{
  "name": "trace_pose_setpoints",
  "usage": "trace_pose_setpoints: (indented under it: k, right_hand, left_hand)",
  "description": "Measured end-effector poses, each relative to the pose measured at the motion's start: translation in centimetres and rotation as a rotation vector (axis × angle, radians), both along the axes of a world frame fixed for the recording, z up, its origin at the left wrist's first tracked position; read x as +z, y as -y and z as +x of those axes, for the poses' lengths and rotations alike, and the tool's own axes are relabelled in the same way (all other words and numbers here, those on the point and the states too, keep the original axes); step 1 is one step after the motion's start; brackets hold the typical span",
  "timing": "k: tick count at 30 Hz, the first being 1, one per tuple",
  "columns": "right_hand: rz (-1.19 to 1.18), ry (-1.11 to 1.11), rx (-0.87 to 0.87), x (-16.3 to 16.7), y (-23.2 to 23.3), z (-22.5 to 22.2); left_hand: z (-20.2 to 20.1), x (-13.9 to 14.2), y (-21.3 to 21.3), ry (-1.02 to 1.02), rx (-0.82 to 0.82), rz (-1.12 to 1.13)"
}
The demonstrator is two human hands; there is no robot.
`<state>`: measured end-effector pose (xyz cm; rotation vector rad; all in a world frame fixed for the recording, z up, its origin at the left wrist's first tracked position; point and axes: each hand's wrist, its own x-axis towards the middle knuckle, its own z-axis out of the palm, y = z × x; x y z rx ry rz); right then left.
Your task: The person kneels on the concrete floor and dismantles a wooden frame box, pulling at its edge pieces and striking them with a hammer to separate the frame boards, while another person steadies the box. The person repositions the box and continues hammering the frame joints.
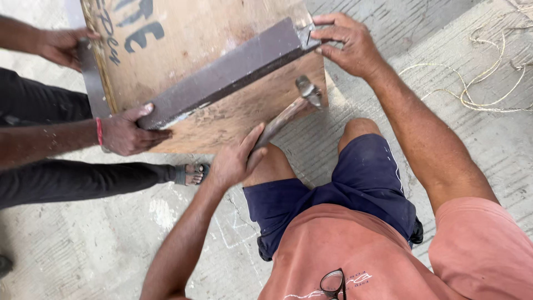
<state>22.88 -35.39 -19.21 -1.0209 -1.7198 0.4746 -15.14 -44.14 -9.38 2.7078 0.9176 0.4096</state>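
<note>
Left hand (236, 161) is closed around the worn wooden handle of a hammer (288, 111), whose metal head rests on the plywood board (222, 50) just beyond it. Right hand (347, 44) pinches the end of a dark wooden batten (227, 75) lying diagonally across the board.

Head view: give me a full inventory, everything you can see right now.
plywood board: 1, brown with dark lettering, top centre
metal angle bar: 1, dark grey, diagonal across the board
hammer: 1, wooden handle, head against the board's right edge
cord: 1, pale yellow, loose on the concrete floor at right
co-worker's hands: 2, left side, steadying bar and board
sandalled foot: 1, below the board
eyeglasses: 1, black, hanging at the shirt
left hand: 1, on the hammer handle
right hand: 1, at the bar's upper end
</note>
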Motion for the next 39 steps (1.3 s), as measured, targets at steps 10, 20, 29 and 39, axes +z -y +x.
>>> trace_pose_setpoints:
  k: [10,20,29,39]
  right_hand:
    - [-0.667,-0.675,-0.063,-0.6,-5.0,-2.9]
    - [-0.674,-0.713,0.078,-6.1,-8.6,-5.9]
    - [-0.538,-0.796,0.205,-5.2,-8.0,-5.9]
    - [-0.541,-0.819,0.201,-4.8,-7.9,-5.8]
  left_hand:
    - [2.6,8.4,0.4,0.35,0.445,-0.957]
    - [3.6,10.7,-0.5,0.205,0.597,-1.04]
    - [5.9,14.6,-0.4,0.249,0.511,-1.034]
    - [11.2,18.6,-1.9,0.09,0.381,-0.874]
